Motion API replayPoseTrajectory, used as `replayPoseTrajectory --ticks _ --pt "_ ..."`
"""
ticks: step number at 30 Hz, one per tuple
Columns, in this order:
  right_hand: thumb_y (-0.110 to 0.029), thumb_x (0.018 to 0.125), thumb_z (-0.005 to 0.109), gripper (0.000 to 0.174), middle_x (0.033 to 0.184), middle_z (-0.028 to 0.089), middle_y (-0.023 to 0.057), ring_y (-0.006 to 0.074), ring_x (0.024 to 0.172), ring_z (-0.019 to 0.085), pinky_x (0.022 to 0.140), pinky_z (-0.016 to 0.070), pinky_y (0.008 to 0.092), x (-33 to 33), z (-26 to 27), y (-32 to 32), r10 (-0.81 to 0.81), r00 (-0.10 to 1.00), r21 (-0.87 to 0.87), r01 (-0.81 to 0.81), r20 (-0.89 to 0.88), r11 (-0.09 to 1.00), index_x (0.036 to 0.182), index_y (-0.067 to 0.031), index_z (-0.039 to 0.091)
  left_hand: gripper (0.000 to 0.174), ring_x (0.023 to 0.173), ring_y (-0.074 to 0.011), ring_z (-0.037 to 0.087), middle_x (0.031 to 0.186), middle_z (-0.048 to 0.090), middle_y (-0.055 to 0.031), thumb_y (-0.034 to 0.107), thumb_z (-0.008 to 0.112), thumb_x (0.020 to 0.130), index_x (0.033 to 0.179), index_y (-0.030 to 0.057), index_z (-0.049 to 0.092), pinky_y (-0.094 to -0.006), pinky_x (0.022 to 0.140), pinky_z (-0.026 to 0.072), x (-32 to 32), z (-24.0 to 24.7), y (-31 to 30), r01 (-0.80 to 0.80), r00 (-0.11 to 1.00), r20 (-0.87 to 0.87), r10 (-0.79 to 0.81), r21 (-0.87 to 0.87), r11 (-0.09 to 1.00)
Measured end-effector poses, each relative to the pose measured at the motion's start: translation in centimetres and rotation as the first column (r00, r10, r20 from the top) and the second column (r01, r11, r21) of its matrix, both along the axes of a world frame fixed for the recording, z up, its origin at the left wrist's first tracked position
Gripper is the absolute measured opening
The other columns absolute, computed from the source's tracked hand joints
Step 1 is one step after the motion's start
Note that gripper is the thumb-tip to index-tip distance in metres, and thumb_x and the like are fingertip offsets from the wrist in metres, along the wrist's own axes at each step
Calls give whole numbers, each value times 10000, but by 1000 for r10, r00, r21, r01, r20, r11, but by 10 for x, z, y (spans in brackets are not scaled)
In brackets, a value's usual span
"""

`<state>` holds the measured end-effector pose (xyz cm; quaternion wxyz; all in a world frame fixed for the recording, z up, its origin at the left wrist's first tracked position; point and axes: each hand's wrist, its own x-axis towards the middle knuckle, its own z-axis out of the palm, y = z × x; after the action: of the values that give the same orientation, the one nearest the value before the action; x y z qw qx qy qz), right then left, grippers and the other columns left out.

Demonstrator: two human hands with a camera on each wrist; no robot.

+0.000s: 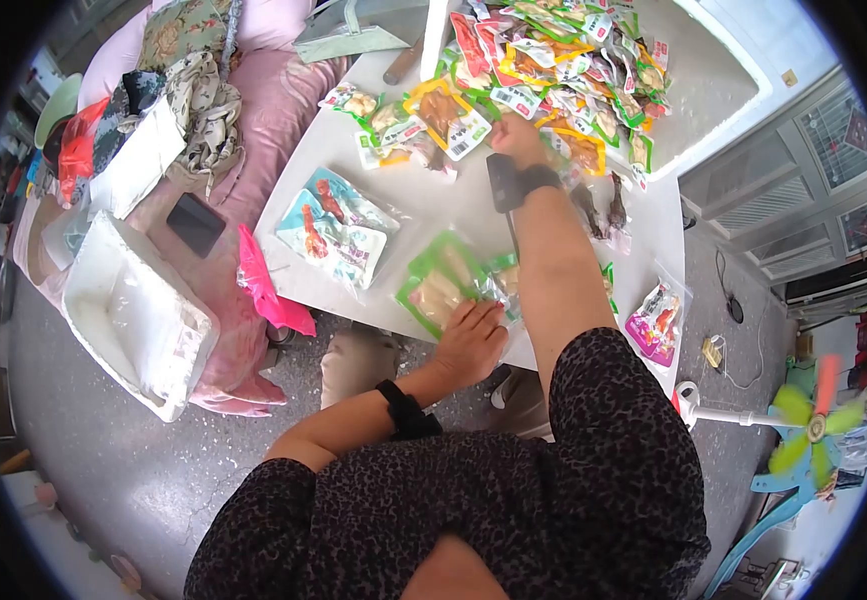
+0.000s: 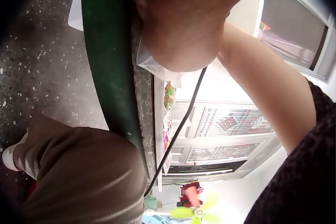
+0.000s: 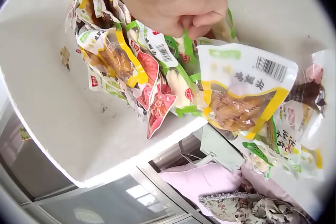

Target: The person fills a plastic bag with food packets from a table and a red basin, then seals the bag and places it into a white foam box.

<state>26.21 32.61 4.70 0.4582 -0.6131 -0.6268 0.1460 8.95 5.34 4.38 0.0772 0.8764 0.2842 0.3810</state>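
My left hand (image 1: 470, 345) lies at the table's near edge, its fingers resting on a clear plastic bag with green-edged packets of pale food (image 1: 438, 290). In the left wrist view, clear plastic (image 2: 152, 66) shows beside the left hand (image 2: 181, 29); its fingertips are hidden. Farther out, my right hand (image 1: 518, 143) is at the near side of a heap of snack packets (image 1: 578, 70). The right wrist view shows the right hand (image 3: 176, 3) with fingers curled, pinching a green-edged packet (image 3: 186, 45). Close by is a yellow-edged packet of brown meat (image 3: 233, 111).
The heap lies in a white foam box (image 3: 47, 113) at the table's far end. A blue-and-white packet (image 1: 338, 230) lies left on the white table (image 1: 293, 285), a purple packet (image 1: 655, 325) right. A foam tray (image 1: 138, 310) and phone (image 1: 195, 224) sit left; a fan (image 1: 815, 428) stands right.
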Motion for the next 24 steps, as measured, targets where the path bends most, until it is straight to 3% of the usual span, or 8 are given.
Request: replayPoseTrajectory --ticks 1,3,6,10,12,15,18,24 --pt "-19 713 468 15 695 476 75 157 607 494 472 403 242 -1 3 -2 5 1000 8 -5 -4 1000 713 -30 479 126 930 -249 455 929 504 -135 141 499 608 679 38 486 -370 835 308 0 0 0 -1 1000 4 1 -3 1000" --pt "-37 706 473 10 654 446 58 155 557 472 454 377 230 1 16 -9 38 951 -98 -8 307 995 707 -40 464 121 927 -250 456 925 504 -133 138 497 606 675 38 486 -368 833 310 1 2 0 -4 1000 13 4 -7 1000" --pt "-35 674 482 13 599 465 70 158 527 474 462 388 253 4 6 -11 78 987 -123 -96 -143 988 682 -31 472 116 936 -238 452 956 488 -113 124 518 629 700 37 489 -372 828 307 0 -1 -1 1 1000 5 -1 -15 1000" --pt "-18 645 485 14 550 483 74 151 502 473 466 400 270 8 5 -36 6 788 -215 -176 -616 961 655 -20 475 120 941 -237 451 954 496 -105 125 522 623 710 46 495 -376 838 299 2 -5 -2 0 1000 8 0 -14 1000" --pt "11 651 474 30 564 479 59 131 512 467 459 399 258 4 23 -63 -159 707 -411 -201 -690 889 650 -17 464 119 944 -237 450 954 499 -99 125 523 623 715 52 498 -379 842 294 2 -6 -3 -17 1000 7 17 8 1000" --pt "-13 658 498 52 584 469 49 150 520 476 436 372 250 12 35 -102 -69 796 -473 -286 -602 833 673 -33 452 114 944 -235 451 957 501 -91 122 519 628 720 57 503 -383 848 290 3 -7 -6 -27 1000 1 27 -14 1000" --pt "-103 698 505 62 612 454 39 148 511 481 362 306 213 18 37 -139 80 790 -367 -369 -607 854 711 -83 448 127 927 -238 456 950 507 -102 119 516 628 735 52 506 -380 827 302 4 -7 -7 -40 999 -33 39 -29 999" --pt "-87 714 496 57 607 456 44 140 522 486 369 316 213 16 60 -235 116 609 -192 -417 -785 888 694 -70 446 180 904 -211 474 932 525 -84 102 497 619 788 47 525 -353 801 312 9 -8 -6 -97 982 -167 89 -37 995"
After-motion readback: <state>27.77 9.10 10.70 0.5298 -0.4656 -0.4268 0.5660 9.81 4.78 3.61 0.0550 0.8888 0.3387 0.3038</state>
